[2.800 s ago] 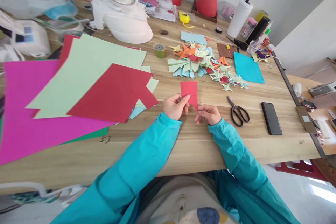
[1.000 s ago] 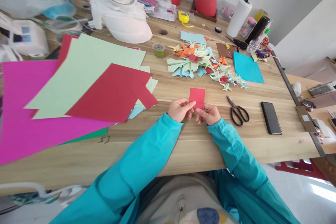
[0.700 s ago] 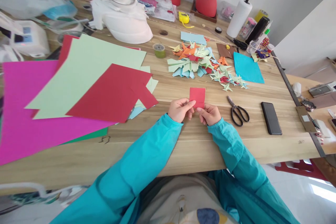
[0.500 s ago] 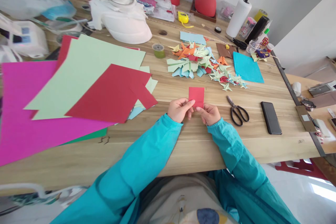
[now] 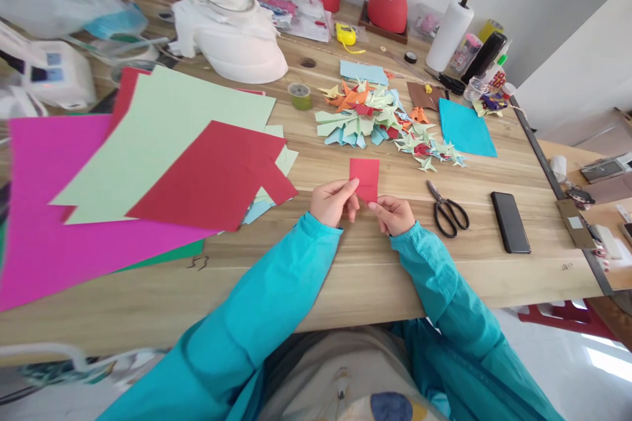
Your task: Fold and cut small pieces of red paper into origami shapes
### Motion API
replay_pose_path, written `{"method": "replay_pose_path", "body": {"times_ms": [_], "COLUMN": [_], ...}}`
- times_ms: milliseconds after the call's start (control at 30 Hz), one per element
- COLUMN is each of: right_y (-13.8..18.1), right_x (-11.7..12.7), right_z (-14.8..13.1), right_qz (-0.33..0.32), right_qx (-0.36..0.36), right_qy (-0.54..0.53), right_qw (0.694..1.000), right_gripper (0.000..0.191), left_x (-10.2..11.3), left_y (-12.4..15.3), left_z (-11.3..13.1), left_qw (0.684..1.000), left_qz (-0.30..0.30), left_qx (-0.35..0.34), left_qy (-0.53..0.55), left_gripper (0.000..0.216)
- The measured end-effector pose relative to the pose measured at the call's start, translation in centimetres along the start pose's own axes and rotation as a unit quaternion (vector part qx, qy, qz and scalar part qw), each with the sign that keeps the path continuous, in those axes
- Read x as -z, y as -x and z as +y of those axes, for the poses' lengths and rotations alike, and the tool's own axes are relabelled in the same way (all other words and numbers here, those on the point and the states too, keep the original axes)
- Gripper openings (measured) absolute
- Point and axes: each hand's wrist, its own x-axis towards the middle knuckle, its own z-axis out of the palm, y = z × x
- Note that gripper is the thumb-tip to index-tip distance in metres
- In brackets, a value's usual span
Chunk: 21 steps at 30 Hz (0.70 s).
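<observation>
A small red square of paper (image 5: pixel 365 177) with a crease across its lower part is held up between my two hands. My left hand (image 5: pixel 334 201) pinches its left edge between thumb and fingers. At the lower right corner, my right hand (image 5: pixel 394 214) grips it with the thumb and fingertips. Beyond the paper lies a heap of folded paper pieces (image 5: pixel 355 122) in pale green, orange, blue and red. Black-handled scissors (image 5: pixel 448 209) rest on the table to the right of my right hand.
Large coloured sheets lie at left, a red sheet (image 5: pixel 212 177) over pale green and a magenta sheet (image 5: pixel 54 256). On the right are a black phone (image 5: pixel 510 222) and a turquoise square (image 5: pixel 467 127). A yellow tape measure (image 5: pixel 345 33) and a white roll (image 5: pixel 449 36) stand farther back.
The red paper has shifted slightly left and away from me. My left hand has moved a little left with it, and my right hand now holds it nearer the corner.
</observation>
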Motion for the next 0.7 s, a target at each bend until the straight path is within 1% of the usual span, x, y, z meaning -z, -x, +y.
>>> {"method": "replay_pose_path", "body": {"times_ms": [100, 167, 300, 367, 433, 500, 600, 667, 700], "right_y": [-0.1, -0.2, -0.2, 0.0, 0.2, 0.4, 0.5, 0.4, 0.3], "right_x": [0.2, 0.5, 0.7, 0.6, 0.5, 0.4, 0.4, 0.4, 0.4], "right_z": [0.0, -0.1, -0.3, -0.2, 0.1, 0.2, 0.3, 0.4, 0.4], "right_qz": [0.033, 0.049, 0.094, 0.094, 0.092, 0.092, 0.090, 0.084, 0.083], "right_qx": [-0.012, -0.002, 0.063, 0.106, 0.153, 0.203, 0.288, 0.332, 0.347], "right_qy": [-0.016, -0.024, -0.015, 0.016, 0.074, 0.155, 0.275, 0.323, 0.335], "right_qw": [0.999, 0.999, 0.993, 0.990, 0.981, 0.962, 0.913, 0.883, 0.872], "right_gripper": [0.045, 0.050, 0.057, 0.058, 0.055, 0.048, 0.041, 0.037, 0.034], "left_x": [-0.1, 0.1, 0.4, 0.4, 0.4, 0.4, 0.5, 0.5, 0.5], "left_y": [0.1, 0.0, -0.3, -0.4, -0.4, -0.4, -0.5, -0.6, -0.6], "left_z": [0.6, 0.7, 0.2, -0.2, -0.6, -0.8, -1.1, -1.3, -1.5], "left_qw": [1.000, 0.999, 0.989, 0.989, 0.994, 0.997, 0.998, 0.998, 0.998], "left_qz": [0.026, 0.022, -0.028, -0.019, 0.000, 0.010, 0.010, 0.005, 0.000], "left_qx": [-0.013, -0.009, 0.022, 0.024, 0.016, 0.012, 0.008, 0.002, 0.000], "left_qy": [0.009, 0.043, 0.144, 0.148, 0.112, 0.072, 0.059, 0.064, 0.065], "left_gripper": [0.029, 0.025, 0.034, 0.033, 0.033, 0.037, 0.052, 0.062, 0.063]}}
